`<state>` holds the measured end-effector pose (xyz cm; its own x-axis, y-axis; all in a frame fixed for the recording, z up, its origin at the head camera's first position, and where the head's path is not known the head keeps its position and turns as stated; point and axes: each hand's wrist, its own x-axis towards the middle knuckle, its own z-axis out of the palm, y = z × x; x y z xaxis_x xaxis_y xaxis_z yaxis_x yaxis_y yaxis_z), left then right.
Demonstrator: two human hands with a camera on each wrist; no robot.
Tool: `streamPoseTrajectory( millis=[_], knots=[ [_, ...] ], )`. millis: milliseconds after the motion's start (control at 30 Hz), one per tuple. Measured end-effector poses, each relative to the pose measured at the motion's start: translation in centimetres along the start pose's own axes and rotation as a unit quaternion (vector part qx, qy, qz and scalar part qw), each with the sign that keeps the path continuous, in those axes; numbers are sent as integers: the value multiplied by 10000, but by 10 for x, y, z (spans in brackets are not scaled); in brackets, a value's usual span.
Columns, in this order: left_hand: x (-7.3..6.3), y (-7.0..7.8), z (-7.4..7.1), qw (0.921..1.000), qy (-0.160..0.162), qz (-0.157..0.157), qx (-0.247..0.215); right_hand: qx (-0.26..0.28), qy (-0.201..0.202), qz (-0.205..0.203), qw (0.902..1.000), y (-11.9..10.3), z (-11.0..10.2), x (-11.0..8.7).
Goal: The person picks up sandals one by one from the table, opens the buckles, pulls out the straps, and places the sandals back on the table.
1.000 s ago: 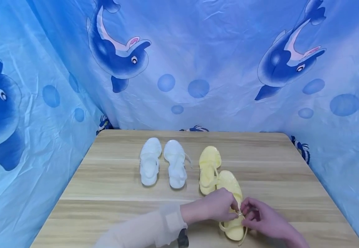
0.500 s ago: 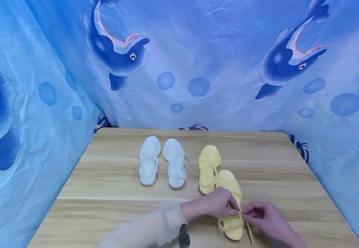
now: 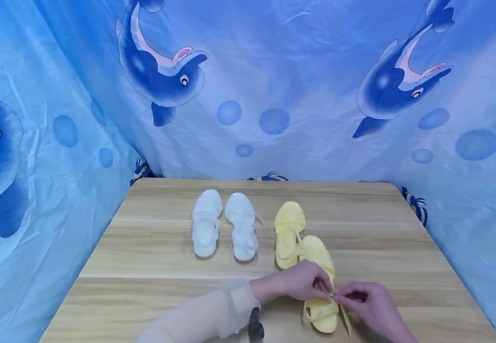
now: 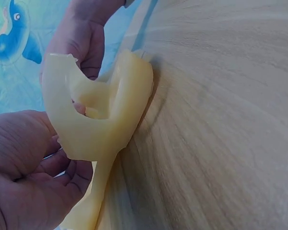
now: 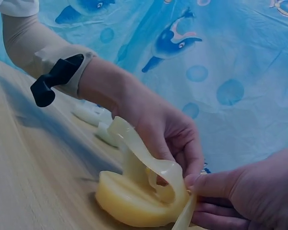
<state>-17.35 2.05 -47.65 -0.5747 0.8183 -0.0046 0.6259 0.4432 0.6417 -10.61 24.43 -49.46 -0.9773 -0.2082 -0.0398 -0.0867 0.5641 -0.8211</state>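
Observation:
A yellow sandal (image 3: 316, 250) lies on the table, toe pointing away, its heel strap (image 5: 141, 146) standing up. My left hand (image 3: 303, 281) reaches across it and pinches the small buckle at its right side. There, my right hand (image 3: 372, 305) pinches the ankle strap close to the buckle, fingertips nearly meeting the left hand's. A loose strap end (image 3: 345, 321) hangs down beside the heel. In the right wrist view, a small metal glint shows between the fingertips; most of the buckle is hidden. The other yellow sandal (image 3: 288, 224) lies just behind, to the left.
Two white sandals (image 3: 205, 233) lie side by side on the wooden table (image 3: 153, 257), left of the yellow pair. Blue curtains (image 3: 316, 95) printed with dolphins hang behind and at both sides of the table.
My right hand has shifted slightly down, its fingers now pinching closer together at the buckle. The loose strap end has swung right. My left hand stays almost in place.

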Motion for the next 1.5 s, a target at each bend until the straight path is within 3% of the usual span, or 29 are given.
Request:
streamPoseTrajectory(
  millis=[167,333,633,1067,1300,1500],
  knots=[
    [1,-2,-2,9999,95,-95,84,234,233,-463,9984,4,6,-1],
    [6,-3,-9,9996,-91,-76,250,607,182,-871,9942,7,11,-2],
    [17,-8,-13,9960,-420,-683,-393,835,-160,-1335,9874,12,8,3],
    [17,-5,-14,9964,-687,-486,-60,597,-258,-2049,9766,19,6,3],
    [24,-8,-17,9975,-684,-111,-110,402,123,-2359,9709,19,7,4],
    [28,-9,-18,9956,-892,-263,53,156,352,-2551,9661,20,10,6]
  ],
)
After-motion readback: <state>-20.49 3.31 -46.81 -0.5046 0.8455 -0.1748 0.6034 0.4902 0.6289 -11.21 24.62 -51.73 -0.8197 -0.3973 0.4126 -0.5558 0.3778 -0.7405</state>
